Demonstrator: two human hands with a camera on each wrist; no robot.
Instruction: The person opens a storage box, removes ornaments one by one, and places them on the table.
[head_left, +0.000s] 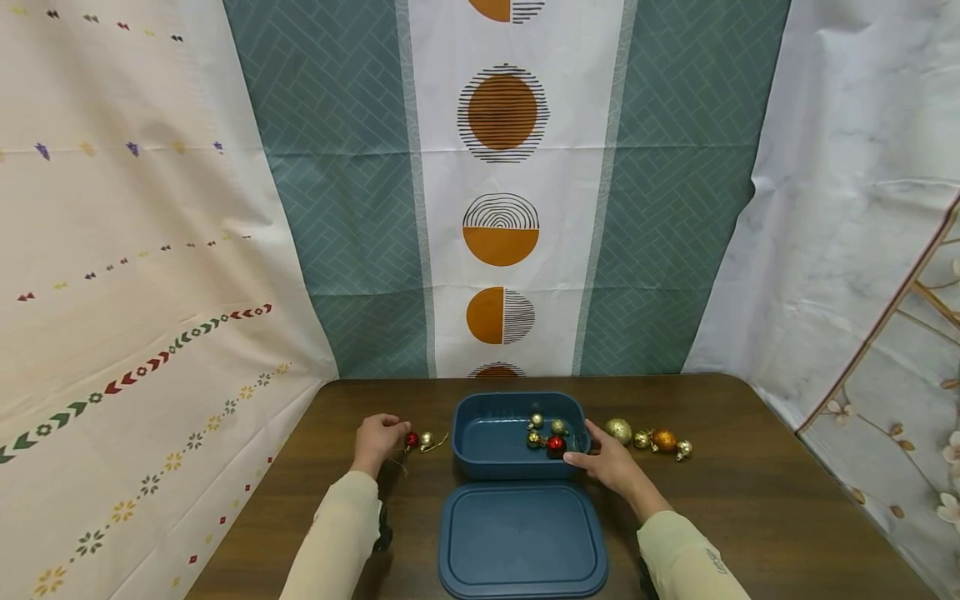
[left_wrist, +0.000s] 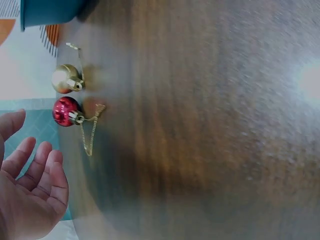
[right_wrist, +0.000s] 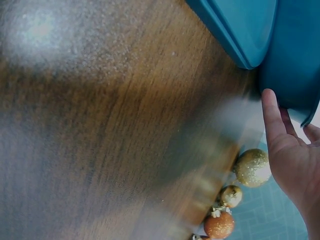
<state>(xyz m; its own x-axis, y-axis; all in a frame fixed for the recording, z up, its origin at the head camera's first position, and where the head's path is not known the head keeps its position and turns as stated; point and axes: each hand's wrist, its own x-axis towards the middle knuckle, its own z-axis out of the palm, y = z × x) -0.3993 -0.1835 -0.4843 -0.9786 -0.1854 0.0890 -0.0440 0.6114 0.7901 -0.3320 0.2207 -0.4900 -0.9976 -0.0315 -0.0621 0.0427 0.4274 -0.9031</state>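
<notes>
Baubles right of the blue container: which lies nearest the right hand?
The glittery gold bauble; the orange bauble and two smaller gold baubles lie farther off.

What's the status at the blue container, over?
Left fingers empty, near red bauble. Right fingers holding blue container at its right end. One gold bauble between bauble and container.

The blue box [head_left: 495, 471] stands open and upright near the worktop's [head_left: 750, 517] far edge, with small gold and red balls [head_left: 555, 447] inside, at its right. Toward the far left corner, one red ball [left_wrist: 65, 111] and one gold ball [left_wrist: 63, 78] lie side by side.
</notes>
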